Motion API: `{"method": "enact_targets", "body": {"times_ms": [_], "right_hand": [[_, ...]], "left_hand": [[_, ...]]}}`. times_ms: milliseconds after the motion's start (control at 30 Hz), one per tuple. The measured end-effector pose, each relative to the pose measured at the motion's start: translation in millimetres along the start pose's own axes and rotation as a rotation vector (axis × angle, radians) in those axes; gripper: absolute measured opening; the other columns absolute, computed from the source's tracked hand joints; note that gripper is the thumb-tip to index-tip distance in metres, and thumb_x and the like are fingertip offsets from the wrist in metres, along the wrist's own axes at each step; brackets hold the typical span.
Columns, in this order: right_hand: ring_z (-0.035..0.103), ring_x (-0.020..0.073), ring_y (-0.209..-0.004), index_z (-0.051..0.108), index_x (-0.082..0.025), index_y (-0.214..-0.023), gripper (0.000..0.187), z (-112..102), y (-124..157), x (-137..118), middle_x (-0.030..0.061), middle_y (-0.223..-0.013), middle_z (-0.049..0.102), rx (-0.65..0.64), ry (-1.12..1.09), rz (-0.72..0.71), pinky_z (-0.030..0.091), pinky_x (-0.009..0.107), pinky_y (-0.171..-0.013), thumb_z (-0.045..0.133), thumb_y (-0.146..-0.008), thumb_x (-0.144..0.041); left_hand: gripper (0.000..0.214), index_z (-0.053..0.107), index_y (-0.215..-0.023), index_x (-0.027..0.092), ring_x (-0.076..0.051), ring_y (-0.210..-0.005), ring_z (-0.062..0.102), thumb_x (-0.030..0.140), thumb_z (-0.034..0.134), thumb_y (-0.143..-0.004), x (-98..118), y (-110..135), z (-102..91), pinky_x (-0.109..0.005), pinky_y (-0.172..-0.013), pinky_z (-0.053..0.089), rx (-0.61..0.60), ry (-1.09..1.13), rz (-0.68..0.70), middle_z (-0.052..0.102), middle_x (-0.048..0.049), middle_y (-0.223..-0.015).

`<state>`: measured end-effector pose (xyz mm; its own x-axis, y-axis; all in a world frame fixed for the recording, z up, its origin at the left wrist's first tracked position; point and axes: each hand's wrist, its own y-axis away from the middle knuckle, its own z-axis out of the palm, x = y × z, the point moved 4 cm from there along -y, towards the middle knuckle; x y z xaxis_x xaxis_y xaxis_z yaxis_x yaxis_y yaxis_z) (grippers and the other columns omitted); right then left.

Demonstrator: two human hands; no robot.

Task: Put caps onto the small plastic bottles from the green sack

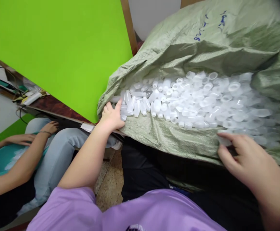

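A large pale green woven sack [176, 138] lies on its side, its mouth spread wide. Heaped in the opening are many small translucent white plastic pieces [193, 99], some ring-mouthed, others slim and bottle-like. At the left end of the heap, my left hand [111, 116] rests on the sack's edge with thumb and fingers apart, touching the nearest pieces. My right hand [246, 157] is at the front right edge of the heap. Between its thumb and forefinger is a translucent plastic piece [224, 140]; its far end is partly blurred.
A bright green board [58, 48] covers the upper left, beside the sack. At lower left, a seated person in light jeans [58, 160] has a teal basin [0, 160] with white pieces on the lap. Cables and small items lie behind.
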<state>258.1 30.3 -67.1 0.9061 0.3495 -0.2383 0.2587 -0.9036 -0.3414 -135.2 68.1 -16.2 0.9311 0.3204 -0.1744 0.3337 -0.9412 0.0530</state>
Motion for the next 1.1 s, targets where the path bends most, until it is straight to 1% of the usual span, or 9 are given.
{"method": "enact_targets", "body": {"times_ms": [100,167,300,367,500,600,733,1000,1100], "right_hand": [[0.061,0.0240,-0.086,0.055,-0.016,-0.103,0.033,-0.9,4.2,-3.0,0.0081,-0.089,0.062,0.066,0.006,-0.087,0.047,0.035,-0.079,0.039,-0.082,-0.036],[0.061,0.0239,-0.085,0.056,-0.016,-0.102,0.032,-0.9,5.5,-3.8,0.0081,-0.088,0.063,0.081,0.005,-0.118,0.047,0.034,-0.078,0.040,-0.082,-0.036],[0.061,0.0243,-0.084,0.056,-0.016,-0.101,0.032,-1.1,5.2,-5.3,0.0091,-0.089,0.063,0.088,-0.019,-0.135,0.047,0.035,-0.078,0.041,-0.082,-0.036],[0.061,0.0237,-0.083,0.056,-0.016,-0.100,0.031,-1.5,4.3,-6.3,0.0090,-0.088,0.063,0.094,-0.024,-0.134,0.048,0.035,-0.078,0.041,-0.082,-0.036],[0.061,0.0231,-0.082,0.057,-0.016,-0.100,0.031,-1.4,3.4,-7.2,0.0088,-0.089,0.063,0.095,-0.030,-0.140,0.048,0.034,-0.076,0.042,-0.082,-0.037],[0.062,0.0231,-0.083,0.057,-0.017,-0.100,0.030,-1.0,3.3,-7.1,0.0088,-0.089,0.064,0.094,-0.024,-0.141,0.048,0.034,-0.076,0.043,-0.081,-0.037],[0.062,0.0232,-0.083,0.057,-0.016,-0.100,0.031,-0.6,3.4,-7.2,0.0087,-0.089,0.064,0.086,-0.007,-0.125,0.048,0.034,-0.076,0.042,-0.081,-0.036],[0.062,0.0222,-0.082,0.058,-0.017,-0.099,0.031,-0.5,4.4,-7.9,0.0074,-0.087,0.064,0.109,0.021,-0.117,0.047,0.032,-0.072,0.044,-0.080,-0.037],[0.062,0.0218,-0.082,0.058,-0.017,-0.099,0.030,-0.9,4.7,-8.8,0.0073,-0.087,0.064,0.132,0.023,-0.121,0.047,0.032,-0.072,0.045,-0.080,-0.035]], "left_hand": [[0.100,0.008,-0.142,0.030,-0.047,-0.129,0.018,0.027,0.064,-0.059,-1.3,-15.4,-2.5,-0.052,-0.097,0.032,-0.043,-0.010,0.071,-0.001,-0.0165,-0.146],[0.096,0.012,-0.141,0.030,-0.048,-0.130,0.015,0.029,0.063,-0.061,-4.8,-23.1,-2.4,-0.052,-0.098,0.031,-0.045,-0.008,0.126,-0.008,-0.0143,-0.147],[0.080,0.024,-0.139,0.030,-0.045,-0.129,0.024,0.035,0.059,-0.067,-12.2,-24.6,3.0,-0.047,-0.102,0.030,0.012,0.020,0.225,-0.013,-0.0088,-0.147],[0.071,0.032,-0.136,0.030,-0.042,-0.130,0.023,0.035,0.056,-0.069,-14.8,-19.2,6.8,-0.045,-0.104,0.028,0.085,0.037,0.251,-0.012,-0.0060,-0.147],[0.055,0.040,-0.131,0.027,-0.036,-0.131,0.022,0.036,0.048,-0.077,-16.4,-8.2,14.2,-0.044,-0.105,0.024,0.248,0.026,0.292,0.002,-0.0078,-0.147],[0.048,0.042,-0.129,0.020,-0.029,-0.127,0.028,0.037,0.039,-0.084,-10.5,-9.5,19.7,-0.041,-0.105,0.023,0.282,0.005,0.401,0.020,-0.0118,-0.144],[0.047,0.043,-0.127,0.013,-0.027,-0.121,0.032,0.034,0.035,-0.085,1.4,-22.8,22.0,-0.038,-0.103,0.028,0.236,0.004,0.504,0.037,-0.0134,-0.134],[0.050,0.049,-0.119,0.015,-0.031,-0.109,0.043,0.044,0.042,-0.079,25.8,-40.2,3.5,-0.042,-0.095,0.035,0.113,-0.102,0.516,0.047,-0.0137,-0.114],[0.050,0.049,-0.120,0.018,-0.030,-0.110,0.044,0.047,0.042,-0.079,32.5,-41.5,2.0,-0.040,-0.096,0.035,0.066,-0.061,0.501,0.048,-0.0111,-0.113]]}}
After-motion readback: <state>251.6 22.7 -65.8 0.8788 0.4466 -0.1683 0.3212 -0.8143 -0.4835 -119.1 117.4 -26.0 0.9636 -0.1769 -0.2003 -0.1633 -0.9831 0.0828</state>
